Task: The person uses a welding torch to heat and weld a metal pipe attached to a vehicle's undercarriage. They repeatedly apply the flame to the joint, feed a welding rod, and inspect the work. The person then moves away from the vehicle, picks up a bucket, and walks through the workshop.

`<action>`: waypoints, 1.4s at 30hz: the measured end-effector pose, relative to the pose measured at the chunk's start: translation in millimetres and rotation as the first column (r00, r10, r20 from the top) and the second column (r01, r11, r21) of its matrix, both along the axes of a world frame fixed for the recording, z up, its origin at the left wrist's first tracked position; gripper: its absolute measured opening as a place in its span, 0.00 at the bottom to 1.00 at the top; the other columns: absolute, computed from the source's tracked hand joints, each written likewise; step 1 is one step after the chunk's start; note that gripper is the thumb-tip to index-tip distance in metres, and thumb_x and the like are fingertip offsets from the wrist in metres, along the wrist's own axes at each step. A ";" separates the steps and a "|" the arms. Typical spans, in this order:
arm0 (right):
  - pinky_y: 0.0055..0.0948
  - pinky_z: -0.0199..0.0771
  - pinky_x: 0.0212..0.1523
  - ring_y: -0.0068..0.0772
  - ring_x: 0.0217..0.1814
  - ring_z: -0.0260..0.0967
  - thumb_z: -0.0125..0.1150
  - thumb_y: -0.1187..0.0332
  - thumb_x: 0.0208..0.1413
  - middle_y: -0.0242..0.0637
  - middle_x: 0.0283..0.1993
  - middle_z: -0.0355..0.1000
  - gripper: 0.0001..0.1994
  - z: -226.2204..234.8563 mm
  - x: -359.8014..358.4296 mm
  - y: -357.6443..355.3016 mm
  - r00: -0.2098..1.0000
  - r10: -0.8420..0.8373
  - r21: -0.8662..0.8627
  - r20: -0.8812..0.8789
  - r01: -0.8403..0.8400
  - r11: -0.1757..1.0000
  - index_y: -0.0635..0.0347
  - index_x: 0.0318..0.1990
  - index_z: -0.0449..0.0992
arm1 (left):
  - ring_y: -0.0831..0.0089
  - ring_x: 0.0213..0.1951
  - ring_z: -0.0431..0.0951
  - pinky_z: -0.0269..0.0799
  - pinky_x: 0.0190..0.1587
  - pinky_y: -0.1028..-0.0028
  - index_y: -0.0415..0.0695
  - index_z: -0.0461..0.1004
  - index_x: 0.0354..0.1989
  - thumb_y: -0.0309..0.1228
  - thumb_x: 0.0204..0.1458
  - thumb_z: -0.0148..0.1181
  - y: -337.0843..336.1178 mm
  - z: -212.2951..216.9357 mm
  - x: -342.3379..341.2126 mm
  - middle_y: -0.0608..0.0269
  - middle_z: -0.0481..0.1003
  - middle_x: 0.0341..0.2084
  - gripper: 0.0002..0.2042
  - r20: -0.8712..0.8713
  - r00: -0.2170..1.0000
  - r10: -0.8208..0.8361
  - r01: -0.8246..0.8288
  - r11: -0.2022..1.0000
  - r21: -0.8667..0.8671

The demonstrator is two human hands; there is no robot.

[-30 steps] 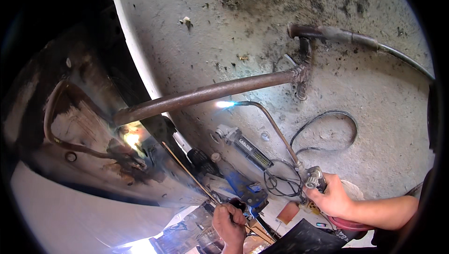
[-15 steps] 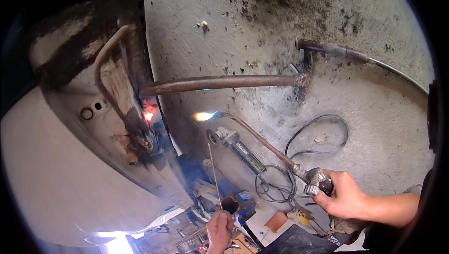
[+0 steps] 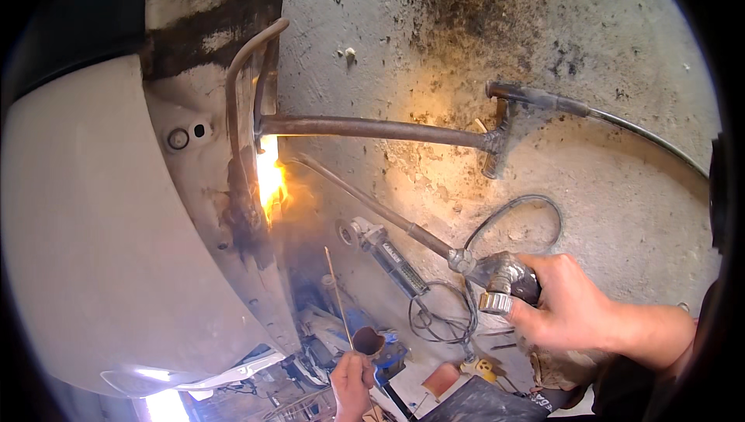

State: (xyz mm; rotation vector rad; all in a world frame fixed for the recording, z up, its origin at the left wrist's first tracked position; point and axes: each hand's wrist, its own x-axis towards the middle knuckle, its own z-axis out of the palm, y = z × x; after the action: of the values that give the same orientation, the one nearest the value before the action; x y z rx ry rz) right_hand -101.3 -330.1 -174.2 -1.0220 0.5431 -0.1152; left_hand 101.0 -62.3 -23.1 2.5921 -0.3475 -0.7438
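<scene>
My right hand grips the body of a gas torch at lower right. The torch's long thin neck runs up and left, and its orange flame burns against the rusty edge of a grey metal panel, just below where a rusty pipe meets that panel. My left hand is at the bottom centre and pinches a thin filler rod that points upward, its tip well below the flame.
An angle grinder with a looped black cable lies on the concrete floor. A second dark bar runs off to the right. Clutter of small tools and boxes lies near my left hand.
The view has swung so the panel fills the left. The torch flame has moved left from open air onto the panel's edge and turned large and orange. Both hands keep their grips.
</scene>
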 end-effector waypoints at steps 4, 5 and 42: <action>0.41 0.71 0.31 0.58 0.29 0.71 0.59 0.67 0.48 0.57 0.23 0.70 0.12 5.1 7.8 1.0 1.000 0.006 -0.035 -0.012 -0.007 0.999 0.71 0.33 0.72 | 0.83 0.12 0.56 0.51 0.14 0.81 0.41 0.64 0.26 0.36 0.62 0.42 13.2 0.5 4.0 0.70 0.59 0.11 0.14 0.010 0.999 0.048 -0.047 0.999 -0.010; 0.41 0.71 0.32 0.58 0.29 0.71 0.59 0.67 0.48 0.57 0.24 0.70 0.12 4.3 8.2 1.9 1.000 0.000 -0.043 -0.010 -0.001 0.999 0.71 0.33 0.72 | 0.83 0.12 0.56 0.51 0.14 0.81 0.41 0.63 0.26 0.36 0.62 0.42 14.6 0.8 3.5 0.70 0.59 0.11 0.14 0.021 0.999 0.043 -0.043 0.999 -0.002; 0.33 0.70 0.30 0.33 0.21 0.65 0.62 0.64 0.44 0.44 0.21 0.70 0.18 -13.3 -52.0 1.6 0.887 0.334 -0.178 -0.320 -0.403 0.898 0.62 0.43 0.75 | 0.87 0.17 0.55 0.49 0.20 0.81 0.38 0.70 0.26 0.29 0.60 0.45 10.1 19.2 8.6 0.74 0.61 0.14 0.12 0.113 0.987 -0.113 0.101 0.989 0.111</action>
State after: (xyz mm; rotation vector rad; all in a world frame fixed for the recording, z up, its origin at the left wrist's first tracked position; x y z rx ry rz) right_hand -153.4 -328.6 -187.5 -1.3757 0.5899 0.3201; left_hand 109.6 -52.2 -3.9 2.7422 -0.5003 -0.6612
